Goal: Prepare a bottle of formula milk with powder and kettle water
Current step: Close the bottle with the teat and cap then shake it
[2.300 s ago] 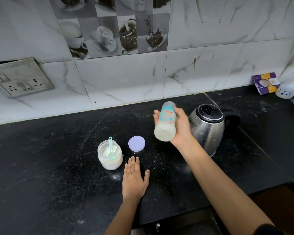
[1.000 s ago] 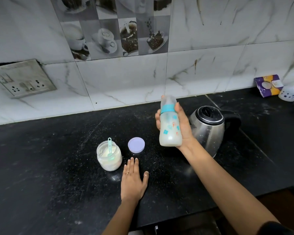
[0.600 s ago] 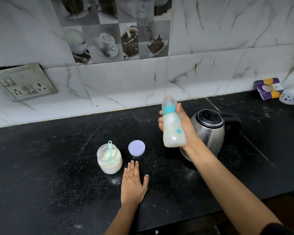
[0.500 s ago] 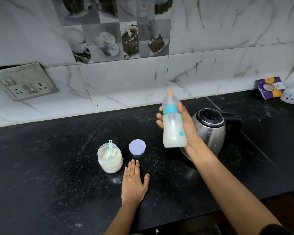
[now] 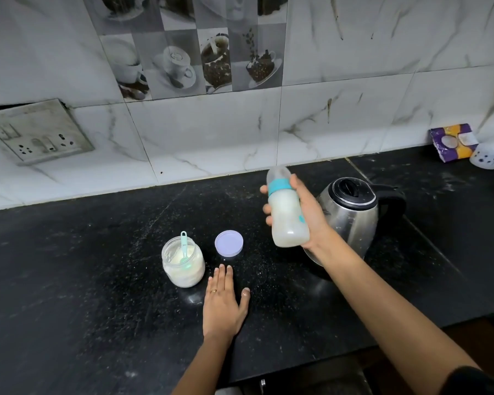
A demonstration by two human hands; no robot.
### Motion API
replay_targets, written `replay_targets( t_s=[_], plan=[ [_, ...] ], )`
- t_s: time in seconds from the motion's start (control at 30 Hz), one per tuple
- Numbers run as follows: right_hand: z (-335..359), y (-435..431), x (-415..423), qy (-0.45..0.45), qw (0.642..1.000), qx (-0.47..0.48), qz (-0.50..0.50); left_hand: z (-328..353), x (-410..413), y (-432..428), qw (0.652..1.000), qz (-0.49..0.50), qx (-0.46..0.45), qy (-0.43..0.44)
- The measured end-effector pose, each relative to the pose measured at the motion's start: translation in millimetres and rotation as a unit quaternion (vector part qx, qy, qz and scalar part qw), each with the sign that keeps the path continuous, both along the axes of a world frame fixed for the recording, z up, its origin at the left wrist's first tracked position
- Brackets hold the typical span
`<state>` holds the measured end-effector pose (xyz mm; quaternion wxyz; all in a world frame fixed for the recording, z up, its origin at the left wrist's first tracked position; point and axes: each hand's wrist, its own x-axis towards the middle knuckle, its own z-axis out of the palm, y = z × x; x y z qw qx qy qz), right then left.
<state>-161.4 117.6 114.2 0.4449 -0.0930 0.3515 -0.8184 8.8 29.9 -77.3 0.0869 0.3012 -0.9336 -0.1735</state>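
Note:
My right hand (image 5: pixel 308 215) grips a baby bottle (image 5: pixel 286 212) with a teal collar, cap on, full of whitish milk, held above the black counter (image 5: pixel 97 280) in front of the steel kettle (image 5: pixel 350 215). The bottle leans slightly, top toward the wall. My left hand (image 5: pixel 224 300) rests flat on the counter, fingers straight, a ring on one finger. Just beyond it stands the open powder jar (image 5: pixel 183 263) with a teal scoop (image 5: pixel 184 246) inside. The jar's lilac lid (image 5: pixel 229 243) lies to its right.
A tiled wall runs behind the counter, with a socket plate (image 5: pixel 37 132) at the left. At the far right sit a purple and yellow packet (image 5: pixel 451 141) and a white plastic item (image 5: pixel 488 155). The counter's front edge drops off at the lower right.
The bottle has swung from tilted to nearly upright in my right hand and shifted slightly while turning. My left hand has stayed flat on the counter.

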Motion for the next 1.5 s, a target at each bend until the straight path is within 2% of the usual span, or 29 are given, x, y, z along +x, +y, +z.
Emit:
replay_targets(
  t_s=[0.07,0.2,0.27,0.33,0.43,0.6,0.73,0.87,1.0,1.13,1.23,1.37,1.5],
  plan=[
    [0.5,-0.6,0.6,0.014,1.000,0.002,-0.016,0.3,0.0,0.3,1.000,-0.002,-0.003,-0.003],
    [6.0,-4.1,-2.7,-0.058,0.996,-0.032,-0.058,0.6,-0.4,-0.2,1.000,-0.003,-0.006,-0.010],
    [0.8,-4.8,7.5,-0.008,1.000,-0.015,-0.022,0.4,0.1,-0.4,1.000,-0.004,-0.007,-0.014],
    [-1.0,-5.3,13.9,0.019,0.999,-0.019,-0.038,0.2,-0.7,-0.9,1.000,-0.003,-0.006,-0.016],
    [2.6,-4.1,10.7,-0.055,0.991,-0.065,-0.101,0.4,-0.8,-0.2,1.000,-0.004,-0.006,-0.017],
    [-9.9,1.3,23.4,0.004,0.999,0.005,-0.052,1.5,-0.6,-0.5,1.000,-0.003,-0.007,-0.017],
    [-2.2,-0.4,20.7,-0.063,0.992,-0.042,-0.103,2.1,-0.5,0.6,1.000,-0.005,-0.006,-0.016],
    [-12.8,-1.5,33.2,-0.007,0.999,0.019,-0.043,2.0,-1.0,0.0,1.000,-0.003,-0.001,-0.009],
    [-4.4,-2.0,30.7,-0.058,0.995,-0.028,-0.082,0.8,-0.8,0.2,1.000,-0.004,-0.005,-0.010],
    [-4.3,-3.1,35.2,-0.009,0.999,0.009,-0.048,0.7,-0.7,-0.7,1.000,-0.004,-0.006,-0.009],
    [-0.9,-3.6,32.2,-0.060,0.994,-0.019,-0.085,0.6,-1.3,0.6,1.000,-0.005,-0.008,-0.009],
    [-17.6,-6.1,46.0,-0.012,0.998,0.039,-0.052,0.9,-0.7,-0.5,1.000,-0.005,-0.006,-0.012],
    [-2.7,-6.5,37.1,-0.055,0.996,-0.019,-0.074,1.4,-1.3,-0.4,1.000,-0.005,-0.009,-0.015]
  ],
)
